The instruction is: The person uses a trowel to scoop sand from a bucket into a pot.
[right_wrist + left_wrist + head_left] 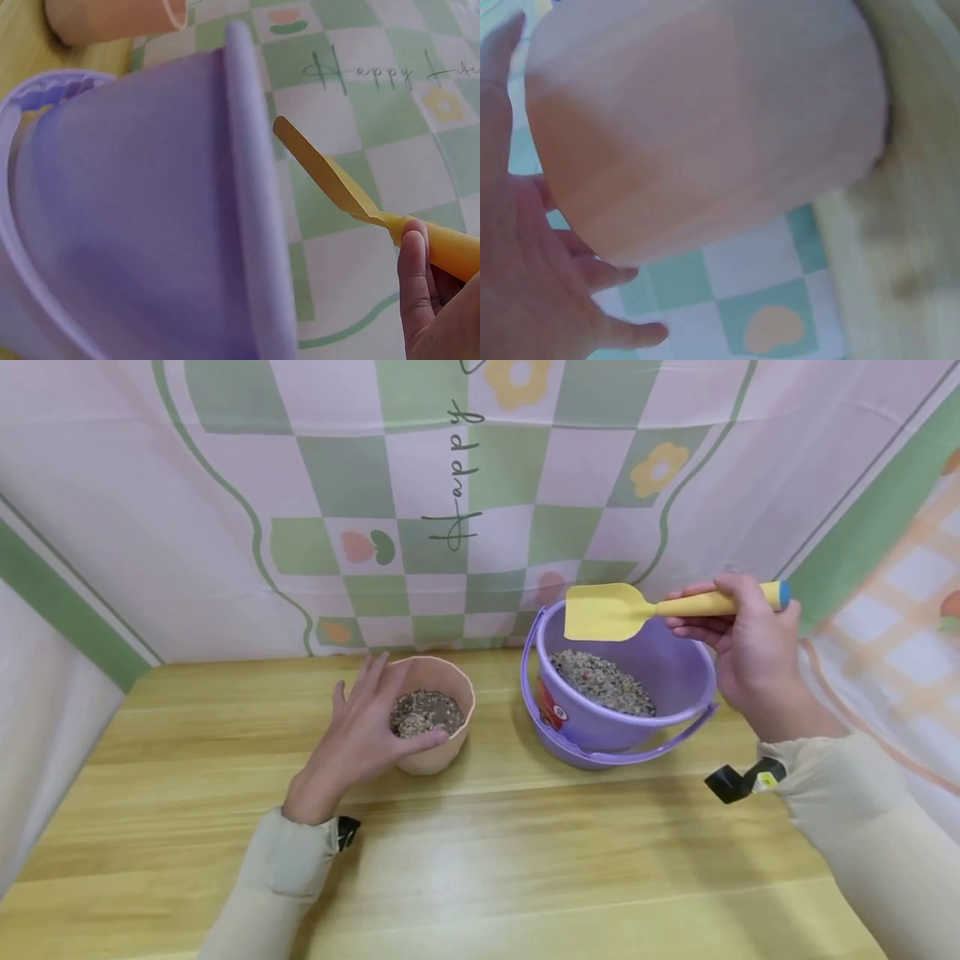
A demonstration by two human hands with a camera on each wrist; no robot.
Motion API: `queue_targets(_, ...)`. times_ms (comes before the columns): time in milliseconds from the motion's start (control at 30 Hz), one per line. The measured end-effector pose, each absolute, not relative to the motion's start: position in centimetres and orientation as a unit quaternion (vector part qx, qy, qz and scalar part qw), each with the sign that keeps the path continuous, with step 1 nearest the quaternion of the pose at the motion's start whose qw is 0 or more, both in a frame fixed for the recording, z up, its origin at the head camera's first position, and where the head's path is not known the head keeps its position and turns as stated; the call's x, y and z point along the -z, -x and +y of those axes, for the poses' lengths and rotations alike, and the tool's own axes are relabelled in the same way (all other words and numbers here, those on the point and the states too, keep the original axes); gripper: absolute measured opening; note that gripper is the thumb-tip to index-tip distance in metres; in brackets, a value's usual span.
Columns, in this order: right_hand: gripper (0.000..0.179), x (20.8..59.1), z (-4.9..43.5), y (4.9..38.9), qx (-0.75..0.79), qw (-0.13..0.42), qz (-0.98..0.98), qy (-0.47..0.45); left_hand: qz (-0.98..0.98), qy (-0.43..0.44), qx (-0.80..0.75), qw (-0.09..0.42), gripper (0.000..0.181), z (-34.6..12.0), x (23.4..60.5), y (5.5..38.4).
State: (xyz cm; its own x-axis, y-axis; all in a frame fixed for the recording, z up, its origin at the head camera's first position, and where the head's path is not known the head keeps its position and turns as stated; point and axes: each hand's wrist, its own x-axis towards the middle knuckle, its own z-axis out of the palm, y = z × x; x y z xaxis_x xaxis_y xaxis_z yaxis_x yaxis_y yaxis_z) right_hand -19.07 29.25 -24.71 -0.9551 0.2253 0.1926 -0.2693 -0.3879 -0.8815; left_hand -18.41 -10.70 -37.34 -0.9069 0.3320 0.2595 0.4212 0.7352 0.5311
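Toy shovel (663,608): yellow blade and handle, blue-tipped end
Bucket, right (600,735): solid purple, red label
Cup, left (433,760): plain pale peach
Granules (602,683): speckled grey, tan and black
Tabletop (450,877): yellow-brown wood grain
Far backdrop (502,539): green-and-white checks, yellow-orange flowers, dark "Happy" script
Sleeves (855,802): pale beige

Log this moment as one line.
left hand: spread around pink pot; right hand: grips yellow shovel above purple bucket; pot: grains inside; bucket: grains inside

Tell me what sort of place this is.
Probably an indoor play corner, perhaps set up at a table: there is a toy-like shovel, a bucket holding grit, and a cheerfully printed cloth behind.
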Motion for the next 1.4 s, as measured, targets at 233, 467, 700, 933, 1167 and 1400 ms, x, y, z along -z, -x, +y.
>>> queue_targets(233,0.023,25.4,29.6,19.4,-0.807,0.177,-0.564,-0.013,-0.920,0.231,0.291,0.124,0.073,-8.5,35.5,18.8)
queue_targets(467,0.021,26.2,29.3,19.6,-0.765,0.196,-0.613,0.020,-0.902,0.282,0.280,0.170,0.060,-5.8,33.5,18.7)
queue_targets(700,0.024,26.8,29.3,19.5,-0.731,0.189,-0.655,0.028,-0.894,0.303,0.298,0.141,0.060,-3.2,32.1,18.3)
queue_targets(933,0.024,27.2,29.0,19.6,-0.727,0.175,-0.663,0.041,-0.899,0.313,0.279,0.122,0.062,-0.4,31.8,18.1)
queue_targets(1167,0.024,27.5,28.8,19.5,-0.709,0.153,-0.688,0.020,-0.900,0.327,0.271,0.094,0.073,1.9,32.2,18.8)
queue_targets(1400,0.023,27.5,29.1,19.3,-0.698,0.135,-0.704,-0.001,-0.910,0.314,0.265,0.057,0.096,3.2,32.5,19.5)
